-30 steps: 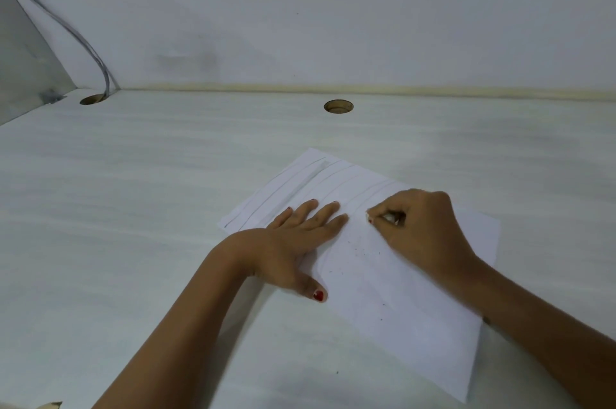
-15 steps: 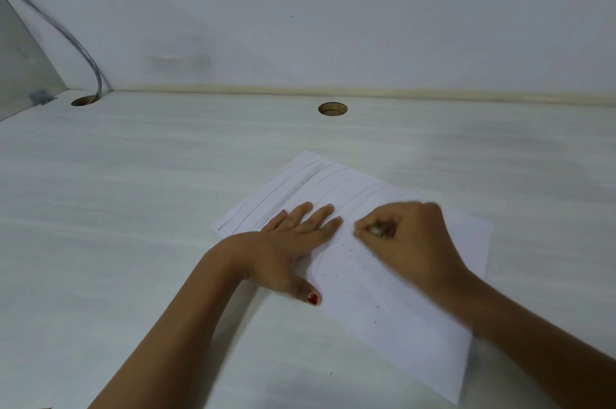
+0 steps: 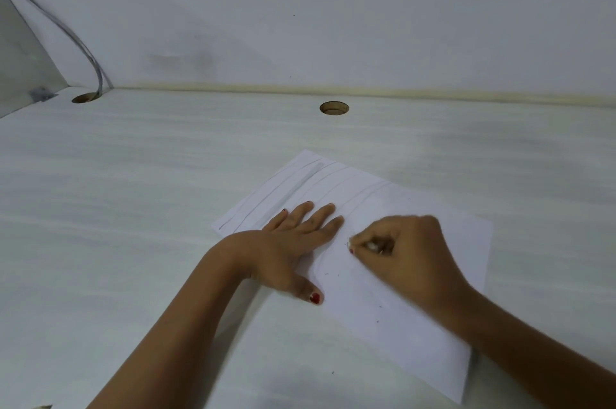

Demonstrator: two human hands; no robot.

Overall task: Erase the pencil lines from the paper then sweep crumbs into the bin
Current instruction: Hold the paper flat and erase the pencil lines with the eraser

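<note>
Pale woodgrain desk (image 3: 133,208) | left hand (image 3: 293,242) flat on thin paper (image 3: 416,325) | right hand (image 3: 406,252) pinches eraser (image 3: 371,246)

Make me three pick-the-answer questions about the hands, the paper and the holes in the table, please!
1. Where does the left hand lie?
A) flat on the white sheet of paper
B) inside a hole
C) on the wall

2. How many round holes are cut in the pale wood-grain desk?
A) one
B) two
C) five

3. What is the right hand doing?
A) lying flat and open
B) pinching a small pale eraser against the paper
C) pointing up at the wall

Answers:
1 A: its straight fingers lie on the sheet.
2 B: one is at the back middle and one at the back left, where a grey cable goes in.
3 B: its curled fingers grip the eraser.
</note>
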